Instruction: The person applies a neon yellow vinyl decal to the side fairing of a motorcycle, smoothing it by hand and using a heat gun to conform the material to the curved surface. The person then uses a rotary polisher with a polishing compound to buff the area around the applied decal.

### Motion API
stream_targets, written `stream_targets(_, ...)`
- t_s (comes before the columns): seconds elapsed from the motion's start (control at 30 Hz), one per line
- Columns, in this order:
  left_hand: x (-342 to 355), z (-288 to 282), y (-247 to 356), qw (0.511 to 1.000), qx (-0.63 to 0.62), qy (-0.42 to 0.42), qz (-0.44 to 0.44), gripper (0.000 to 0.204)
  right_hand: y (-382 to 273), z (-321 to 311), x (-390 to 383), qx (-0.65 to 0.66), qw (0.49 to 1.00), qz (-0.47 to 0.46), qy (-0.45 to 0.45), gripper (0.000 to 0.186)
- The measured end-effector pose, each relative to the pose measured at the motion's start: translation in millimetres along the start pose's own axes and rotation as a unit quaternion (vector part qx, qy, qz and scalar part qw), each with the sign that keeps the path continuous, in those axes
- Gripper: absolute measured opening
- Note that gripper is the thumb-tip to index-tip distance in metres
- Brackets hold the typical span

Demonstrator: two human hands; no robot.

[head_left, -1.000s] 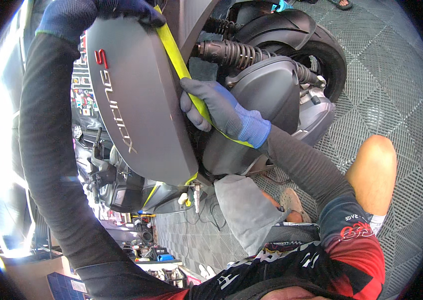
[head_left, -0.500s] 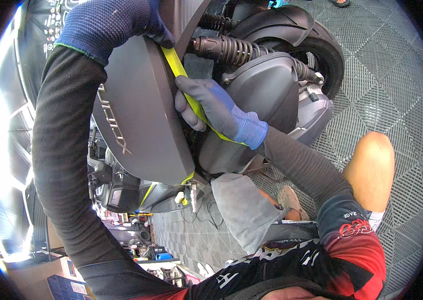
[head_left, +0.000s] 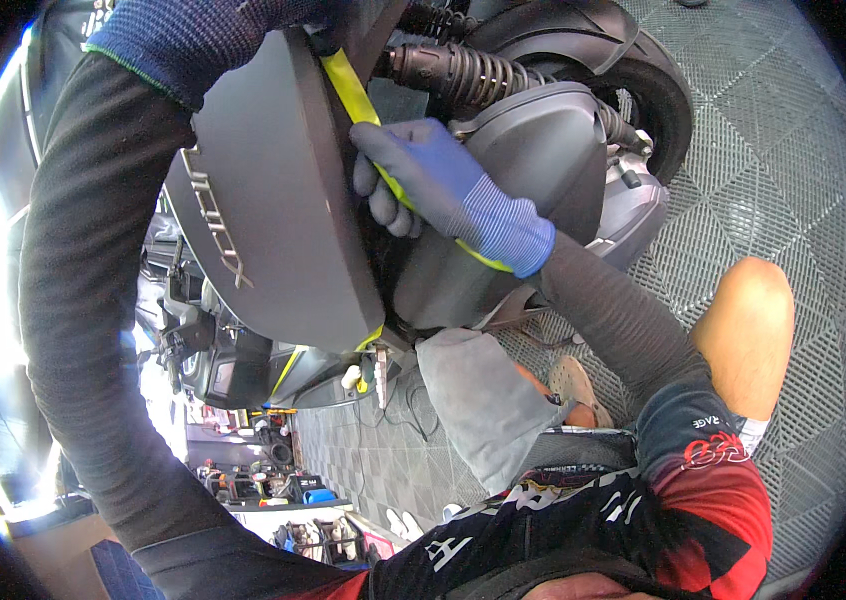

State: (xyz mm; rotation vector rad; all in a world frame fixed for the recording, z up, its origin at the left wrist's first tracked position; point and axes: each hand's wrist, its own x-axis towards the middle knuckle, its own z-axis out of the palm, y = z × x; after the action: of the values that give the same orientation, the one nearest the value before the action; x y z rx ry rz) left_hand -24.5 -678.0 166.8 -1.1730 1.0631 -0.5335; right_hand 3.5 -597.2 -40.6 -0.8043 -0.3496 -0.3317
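My left hand (head_left: 198,40), in a dark blue knit glove, reaches over the top of a grey scooter side panel (head_left: 283,210) with chrome lettering; its fingers are mostly hidden or cut off, the tips at the upper end of a yellow tape strip (head_left: 348,85). My right hand (head_left: 423,180), in a blue glove with grey palm, has thumb and fingers closed on that tape along the panel's right edge. The tape's tail runs beneath this hand. Another bit of yellow (head_left: 371,334) shows at the panel's lower corner.
The rear wheel (head_left: 658,110), shock absorber (head_left: 453,75) and grey casing (head_left: 513,190) lie to the right. My knee (head_left: 743,330) is on the grid-tiled floor (head_left: 793,150). A grey cloth (head_left: 463,400) drapes at the bottom centre, near cables. Behind stand another vehicle (head_left: 228,370) and shelves of items.
My left hand has shifted inward over the panel, covering the red letter seen earlier. My right hand keeps its grip on the tape, slightly higher. The view has moved a little.
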Motion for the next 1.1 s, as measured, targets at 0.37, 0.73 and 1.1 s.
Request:
stream_targets(0.37,-5,1,5,0.996,0.073,0.045,0.021,0.048,-52,-41,9,-0.472,0.877,-0.026,0.087,0.049)
stream_targets(0.73,6,6,-14,0.993,0.013,-0.035,-0.113,0.071,-80,-94,-72,-0.271,0.961,-0.034,0.042,0.053)
stream_targets(1.1,-126,55,91,0.61,-0.632,0.386,-0.281,0.033,-116,-59,-118,-0.426,0.872,0.123,-0.206,0.046)
